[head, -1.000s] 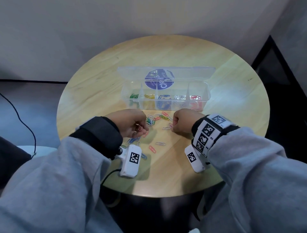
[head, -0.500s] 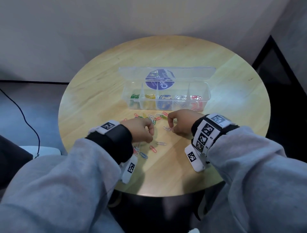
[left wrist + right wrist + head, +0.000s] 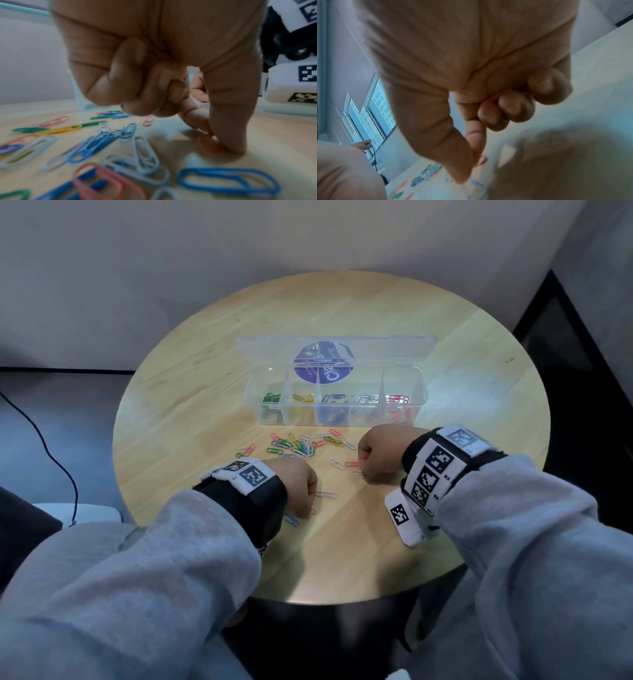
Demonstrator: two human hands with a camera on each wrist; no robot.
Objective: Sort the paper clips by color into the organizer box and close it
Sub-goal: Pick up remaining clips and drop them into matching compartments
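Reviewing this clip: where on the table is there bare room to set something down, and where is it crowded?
Bare wood lies behind the open organizer box, along the table near edge between the sleeves, and at its far left and right. Crowded: the loose paper clips strewn between box, left hand and right hand.

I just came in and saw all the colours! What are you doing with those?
A person is sorting coloured paper clips from the round wooden table into an open clear plastic organizer box. The left hand pinches a red clip on the tabletop; the right hand reaches for another. Many remain loose.
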